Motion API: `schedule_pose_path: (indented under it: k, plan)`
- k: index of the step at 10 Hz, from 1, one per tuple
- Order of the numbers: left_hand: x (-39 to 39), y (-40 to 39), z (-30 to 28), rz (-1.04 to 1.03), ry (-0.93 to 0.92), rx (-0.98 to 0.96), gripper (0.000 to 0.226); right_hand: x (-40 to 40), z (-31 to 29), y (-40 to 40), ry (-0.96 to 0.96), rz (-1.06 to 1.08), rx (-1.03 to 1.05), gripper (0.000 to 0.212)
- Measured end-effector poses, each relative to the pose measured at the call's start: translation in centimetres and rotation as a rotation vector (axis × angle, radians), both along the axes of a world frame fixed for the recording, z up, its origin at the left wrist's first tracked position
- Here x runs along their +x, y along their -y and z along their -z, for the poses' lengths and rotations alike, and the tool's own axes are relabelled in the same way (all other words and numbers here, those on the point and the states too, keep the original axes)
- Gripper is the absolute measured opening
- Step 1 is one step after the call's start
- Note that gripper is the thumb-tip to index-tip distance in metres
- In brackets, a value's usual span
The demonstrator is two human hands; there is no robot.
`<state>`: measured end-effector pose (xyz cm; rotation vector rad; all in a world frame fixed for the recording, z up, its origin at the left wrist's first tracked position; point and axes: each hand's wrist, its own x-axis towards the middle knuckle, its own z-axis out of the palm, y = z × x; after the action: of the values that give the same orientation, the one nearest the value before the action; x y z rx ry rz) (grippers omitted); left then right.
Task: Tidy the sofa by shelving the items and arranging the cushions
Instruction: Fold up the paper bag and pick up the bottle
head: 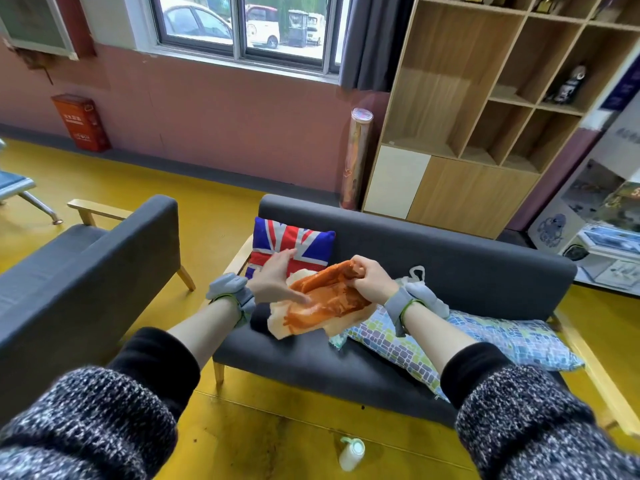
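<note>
I hold an orange-and-cream cloth (325,303) above the grey sofa (450,271). My right hand (372,282) is clenched on its upper edge, bunching the fabric; my left hand (277,282) lies flat with fingers extended against the cloth's near-left side, pressing or smoothing it, not gripping (I judge this a fold in progress, so the piece can be shelved compactly). Just beyond the left hand a Union Jack cushion (292,247) leans upright against the backrest, apparently already arranged. Below and to the right of my right wrist a mosaic-patterned pillow (485,344) lies flat on the seat, not yet propped. Just past the right wrist sits a white plastic bag (414,275). Far beyond the right hand stands the wooden shelf unit (485,116), its cubbies mostly open. On the floor nearest me lies a small white bottle (351,453). A red wall box (81,123), far left of my left hand, bears writing too small to read; no brand is legible anywhere.
</note>
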<state>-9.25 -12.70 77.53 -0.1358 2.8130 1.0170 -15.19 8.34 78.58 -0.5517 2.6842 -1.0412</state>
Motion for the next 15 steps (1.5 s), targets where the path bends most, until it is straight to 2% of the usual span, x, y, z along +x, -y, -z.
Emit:
schedule_pose_path:
  k: [1,2,3,4,5,6,7,8,9,11,12,14,15]
  plan:
    - [-0.1,-2.1,0.2,0.185,0.163,-0.085,0.117,0.5,-0.6,-0.9,0.123,-0.032,-0.137,0.032]
    - [0.3,-2.7,0.5,0.223,0.209,0.023,0.082,0.7,-1.1,-2.3,0.218,-0.010,-0.234,0.035]
    - [0.5,-3.6,0.9,0.157,0.222,0.043,0.049,0.6,-1.1,-3.9,0.273,0.036,-0.353,0.026]
    - [-0.6,-5.6,1.6,0.135,0.211,-0.060,0.015,0.3,-0.4,-5.7,0.278,0.151,-0.426,0.025]
    - [-0.8,-6.3,2.0,0.092,0.143,-0.024,0.032,-0.2,0.4,-7.2,0.206,0.229,-0.381,0.021]
    - [-0.6,-7.9,2.4,0.035,0.111,0.117,0.023,-1.0,1.5,-9.2,0.095,0.267,-0.214,0.019]
    - [-0.9,-9.3,3.3,-0.030,0.057,0.135,0.018,-1.3,3.1,-10.2,-0.030,0.292,-0.001,0.023]
    - [-0.9,-10.5,4.2,-0.075,0.051,0.115,0.021,-1.1,4.8,-10.9,-0.113,0.311,0.118,0.028]
    - [-0.7,-11.1,5.3,-0.124,0.072,0.098,0.027,-1.2,6.5,-11.9,-0.143,0.300,0.125,0.027]
    - [-0.3,-12.0,8.6,-0.315,0.106,0.215,0.034,-1.4,10.8,-13.8,-0.010,0.309,0.044,0.036]
    - [0.0,-12.4,10.2,-0.371,0.126,0.221,0.017,-1.8,13.0,-14.3,0.118,0.319,0.070,0.031]
    - [-0.1,-12.6,16.7,-0.433,0.243,0.142,0.011,-2.6,19.2,-13.9,0.226,0.187,0.257,0.041]
    - [-1.0,-13.1,21.9,-0.458,0.284,0.133,0.013,-3.3,23.8,-13.3,0.289,0.112,0.339,0.033]
